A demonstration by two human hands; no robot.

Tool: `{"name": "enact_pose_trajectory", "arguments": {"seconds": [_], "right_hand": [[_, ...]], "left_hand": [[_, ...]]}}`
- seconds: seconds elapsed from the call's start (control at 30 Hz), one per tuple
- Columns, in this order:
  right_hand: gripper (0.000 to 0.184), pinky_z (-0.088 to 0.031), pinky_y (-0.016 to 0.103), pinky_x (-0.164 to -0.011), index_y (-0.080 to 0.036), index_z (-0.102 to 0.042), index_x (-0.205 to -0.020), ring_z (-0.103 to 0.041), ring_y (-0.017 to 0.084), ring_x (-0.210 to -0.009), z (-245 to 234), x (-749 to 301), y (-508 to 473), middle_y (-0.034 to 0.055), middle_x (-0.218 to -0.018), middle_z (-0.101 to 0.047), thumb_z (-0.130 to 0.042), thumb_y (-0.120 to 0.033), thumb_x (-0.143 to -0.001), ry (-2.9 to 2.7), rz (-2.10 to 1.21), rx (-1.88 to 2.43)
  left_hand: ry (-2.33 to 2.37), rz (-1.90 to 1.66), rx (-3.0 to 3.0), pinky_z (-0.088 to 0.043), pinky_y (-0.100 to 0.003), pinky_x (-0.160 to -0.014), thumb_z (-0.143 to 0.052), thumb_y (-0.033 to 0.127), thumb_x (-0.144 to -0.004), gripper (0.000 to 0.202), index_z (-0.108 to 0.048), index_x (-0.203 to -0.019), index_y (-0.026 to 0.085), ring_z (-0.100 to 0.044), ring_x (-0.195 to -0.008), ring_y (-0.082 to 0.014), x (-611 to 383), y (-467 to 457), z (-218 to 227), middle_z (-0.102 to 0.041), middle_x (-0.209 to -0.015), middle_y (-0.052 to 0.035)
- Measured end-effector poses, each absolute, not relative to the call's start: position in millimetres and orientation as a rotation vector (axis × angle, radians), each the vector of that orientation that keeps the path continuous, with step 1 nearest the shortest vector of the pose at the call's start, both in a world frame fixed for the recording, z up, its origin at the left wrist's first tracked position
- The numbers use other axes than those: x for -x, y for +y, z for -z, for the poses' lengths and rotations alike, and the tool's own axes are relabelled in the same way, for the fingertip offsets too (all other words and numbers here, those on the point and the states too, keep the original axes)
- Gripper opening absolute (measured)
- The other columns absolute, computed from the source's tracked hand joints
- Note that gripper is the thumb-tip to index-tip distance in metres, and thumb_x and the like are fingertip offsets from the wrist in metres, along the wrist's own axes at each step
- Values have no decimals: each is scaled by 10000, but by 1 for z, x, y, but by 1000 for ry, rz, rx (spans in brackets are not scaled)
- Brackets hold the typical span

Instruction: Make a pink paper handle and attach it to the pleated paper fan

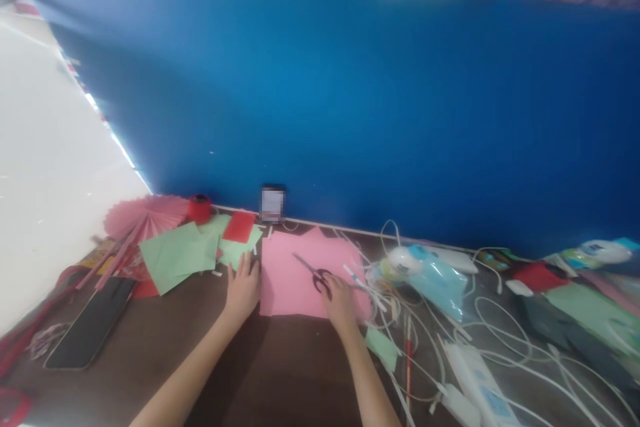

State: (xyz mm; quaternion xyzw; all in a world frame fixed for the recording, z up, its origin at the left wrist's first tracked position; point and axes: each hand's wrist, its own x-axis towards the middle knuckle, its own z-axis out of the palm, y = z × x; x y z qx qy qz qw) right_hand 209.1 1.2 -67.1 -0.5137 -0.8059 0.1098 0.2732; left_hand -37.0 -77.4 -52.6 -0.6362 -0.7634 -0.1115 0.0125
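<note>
Pink paper sheets (pixel 287 280) lie on the dark table in front of me. My left hand (pixel 243 288) rests flat by their left edge, fingers spread, close to green paper (pixel 183 253) and a red card (pixel 239 227). A pair of scissors (pixel 306 262) with dark handles is over the pink paper, blades pointing up and left. At the handles is my right hand (pixel 339 299), its fingers closed on the loops; the exact finger placement is blurred.
A pink paper fan (pixel 145 217), red tape roll (pixel 200 209) and black phone (pixel 90 323) are at left. White cables (pixel 430 340), a power strip (pixel 477 380) and a blue plastic packet (pixel 440 283) crowd the right. Behind stands a blue panel (pixel 320 93).
</note>
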Motion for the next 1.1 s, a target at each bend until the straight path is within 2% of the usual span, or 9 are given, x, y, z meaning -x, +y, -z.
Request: {"name": "enact_pose_trajectory", "arguments": {"seconds": [0.07,0.17,0.33,0.47,0.63,0.8,0.87,0.97,1.1], "right_hand": [[236,-442,365,-825,-155,-643,-947,-583,232,-896,65,-209,-6,104,-910,-670,-474,-235,-803,-2183,-298,1393],[212,-446,317,-755,-171,-652,-916,-594,209,-813,59,-212,-19,75,-833,-672,-487,-220,-792,-2197,-292,1434],[246,-419,329,-740,-167,-656,-941,-583,227,-809,50,-230,-42,89,-860,-661,-484,-270,-797,-2139,-167,1585],[280,-424,306,-711,-181,-659,-925,-589,216,-791,48,-252,-56,77,-849,-659,-451,-322,-801,-2064,-24,1715],[295,-424,273,-621,-213,-666,-933,-622,193,-735,47,-266,-73,59,-873,-678,-449,-354,-792,-2022,-20,1846],[271,-441,284,-643,-195,-670,-864,-630,201,-725,43,-273,-83,73,-887,-685,-464,-349,-779,-2020,-88,1892],[266,-449,290,-651,-194,-666,-874,-629,206,-732,42,-278,-85,68,-869,-683,-462,-337,-782,-2020,-134,1900],[261,-458,300,-674,-213,-662,-910,-626,217,-788,43,-286,-88,62,-897,-677,-461,-326,-787,-2023,-139,1904],[282,-463,312,-698,-214,-655,-947,-619,223,-834,47,-291,-90,78,-925,-672,-453,-347,-803,-2036,-105,1860]], "left_hand": [[-2318,395,2139,-161,-481,-1078,-374,31,-760,484,-498,-1219,118,-299,-1298,-269,23,-76,48,-421,-1352,-148],[-2282,517,2349,-229,-380,-1072,-399,84,-773,466,-476,-1231,118,-347,-1268,-223,3,-72,43,-465,-1316,-122],[-2433,575,2293,-371,-342,-945,-347,183,-845,378,-479,-1196,133,-454,-1154,-229,-8,-52,31,-499,-1246,-139],[-2624,554,2186,-445,-331,-772,-370,288,-855,380,-441,-1205,157,-547,-1010,-240,-7,-25,27,-512,-1191,-156],[-2801,486,2174,-443,-289,-659,-451,295,-806,328,-484,-1093,141,-608,-806,-204,-8,7,32,-604,-937,-110],[-2812,468,2189,-425,-332,-730,-455,249,-798,183,-553,-884,119,-551,-974,-267,-9,15,34,-565,-1009,-168],[-2807,495,2237,-425,-323,-725,-465,219,-791,139,-556,-841,127,-560,-950,-256,-10,13,32,-582,-967,-151],[-2783,583,2351,-433,-289,-686,-470,180,-786,114,-543,-866,144,-596,-827,-204,-12,10,29,-617,-882,-98],[-2726,724,2492,-442,-243,-615,-491,168,-777,223,-501,-999,146,-609,-705,-155,-19,1,21,-641,-834,-64]]}}
